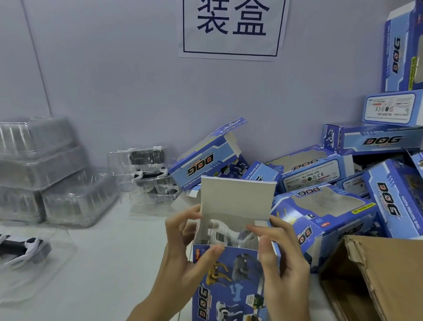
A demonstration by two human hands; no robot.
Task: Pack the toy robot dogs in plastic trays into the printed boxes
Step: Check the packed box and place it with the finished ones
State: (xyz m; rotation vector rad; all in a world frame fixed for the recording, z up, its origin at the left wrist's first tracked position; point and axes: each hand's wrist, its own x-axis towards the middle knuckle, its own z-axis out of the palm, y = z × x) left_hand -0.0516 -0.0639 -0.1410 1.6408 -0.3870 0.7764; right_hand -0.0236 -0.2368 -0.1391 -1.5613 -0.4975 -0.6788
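Observation:
A blue printed box (226, 289) stands upright at the table's front, its top flap (236, 200) raised. Inside its open top I see a clear tray with a white toy robot dog (223, 235). My left hand (182, 251) grips the box's upper left side, thumb across its front. My right hand (279, 258) grips the upper right side, fingers curled at the side flap. Another toy robot dog (17, 247) lies in a clear tray at the left front. More trays with dogs (148, 174) sit at the back centre.
Stacks of clear plastic trays (35, 172) stand at the back left. A heap of blue printed boxes (345, 190) fills the right side up the wall. An open brown carton (379, 284) sits at the front right. A paper sign (232, 23) hangs on the wall.

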